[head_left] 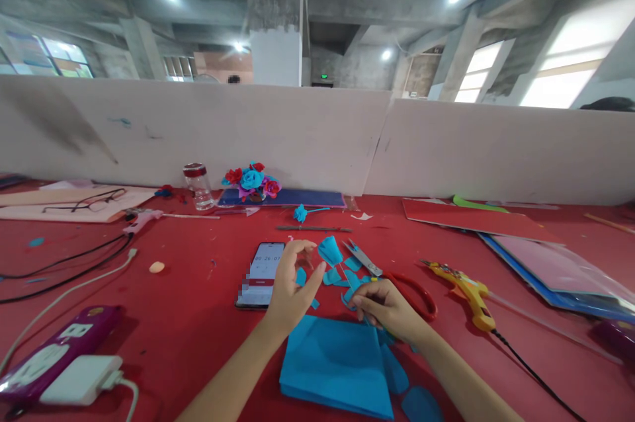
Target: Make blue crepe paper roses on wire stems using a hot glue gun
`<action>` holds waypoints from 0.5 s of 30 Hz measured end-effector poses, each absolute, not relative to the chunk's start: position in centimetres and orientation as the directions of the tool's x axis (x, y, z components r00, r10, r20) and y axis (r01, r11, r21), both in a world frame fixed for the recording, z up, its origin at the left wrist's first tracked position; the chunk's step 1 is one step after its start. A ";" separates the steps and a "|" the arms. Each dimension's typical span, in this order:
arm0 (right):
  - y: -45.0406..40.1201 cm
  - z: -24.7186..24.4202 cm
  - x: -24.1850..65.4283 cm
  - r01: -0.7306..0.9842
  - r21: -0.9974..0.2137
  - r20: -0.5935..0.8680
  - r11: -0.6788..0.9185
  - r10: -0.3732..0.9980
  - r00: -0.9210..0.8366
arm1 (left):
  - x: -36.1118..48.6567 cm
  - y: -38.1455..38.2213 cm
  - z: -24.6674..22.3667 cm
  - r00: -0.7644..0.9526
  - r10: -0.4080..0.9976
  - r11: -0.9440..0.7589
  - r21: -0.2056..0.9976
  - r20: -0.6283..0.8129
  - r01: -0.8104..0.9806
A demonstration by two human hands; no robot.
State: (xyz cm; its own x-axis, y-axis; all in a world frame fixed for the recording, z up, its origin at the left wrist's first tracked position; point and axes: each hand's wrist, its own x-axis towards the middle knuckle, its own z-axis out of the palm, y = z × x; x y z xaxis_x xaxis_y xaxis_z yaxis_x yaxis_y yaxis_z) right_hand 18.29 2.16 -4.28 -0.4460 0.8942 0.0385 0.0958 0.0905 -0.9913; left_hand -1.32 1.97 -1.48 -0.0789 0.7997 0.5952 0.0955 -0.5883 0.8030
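My right hand (380, 306) pinches the thin stem (347, 276) of a small blue paper flower (330, 251), which tilts up and to the left. Beside the flower, my left hand (295, 280) is raised with thumb and fingers apart, holding nothing. Under my hands lies a stack of blue paper (337, 366). Cut blue petals (395, 369) are scattered to the right of the stack and behind it. Scissors with red handles (417, 296) lie just beyond my right hand, their blades pointing back toward the flower.
A phone (262, 273) lies left of my left hand. To the right is a yellow glue gun (466, 290) with a cord. A flower arrangement (252, 180) and a glass jar (199, 187) stand at the back. Front left holds a purple power strip (64, 349) with a white charger (82, 379).
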 end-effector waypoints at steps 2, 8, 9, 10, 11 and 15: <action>2.2 -4.4 18.5 0.091 -0.992 0.038 0.087 0.897 -0.441 | -1.4 2.1 -1.6 -0.069 0.785 -0.603 0.784 0.616 0.144; 2.2 -4.4 18.5 0.077 -0.994 0.036 0.079 0.893 -0.449 | -1.5 2.3 -1.9 -0.042 0.759 -0.626 0.745 0.650 0.232; 2.2 -4.4 18.5 0.074 -0.994 0.038 0.079 0.891 -0.452 | -1.5 2.3 -1.9 -0.040 0.753 -0.629 0.736 0.657 0.250; 2.2 -4.3 18.5 0.072 -0.994 0.039 0.080 0.890 -0.455 | -1.5 2.2 -1.9 -0.042 0.746 -0.632 0.727 0.664 0.269; 2.2 -4.2 18.5 0.070 -0.994 0.040 0.080 0.888 -0.459 | -1.4 2.2 -1.9 -0.047 0.741 -0.633 0.720 0.670 0.285; 2.0 -3.9 18.3 0.083 -0.992 0.045 0.095 0.881 -0.471 | -1.3 2.1 -1.8 -0.080 0.729 -0.629 0.712 0.679 0.313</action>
